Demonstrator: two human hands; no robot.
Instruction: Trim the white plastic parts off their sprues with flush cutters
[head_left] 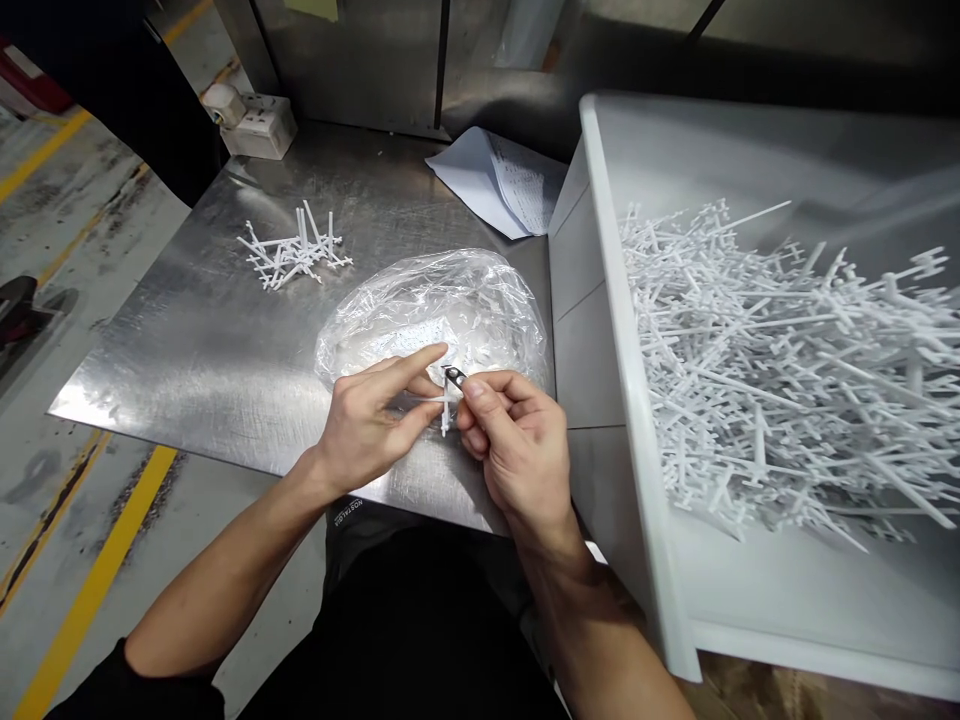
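Between the thumb and fingers of my left hand (382,412) is a thin white plastic sprue (446,418) with short side branches. My right hand (517,425) is closed around a small metal nail clipper (454,376), whose jaws are at the top of the sprue. Just beyond both hands, a clear plastic bag (480,285) lies spread on the metal table (202,370). Small pale bits (420,338) show in the bag, too fine to make out singly.
A loose pile of white sprues (292,255) lies at the table's back left. To the right, a tall-walled grey bin (600,250) holds a heap of similar sprues (780,390). Papers (499,185) rest at the back, and a white socket block (262,128) sits at the far-left corner.
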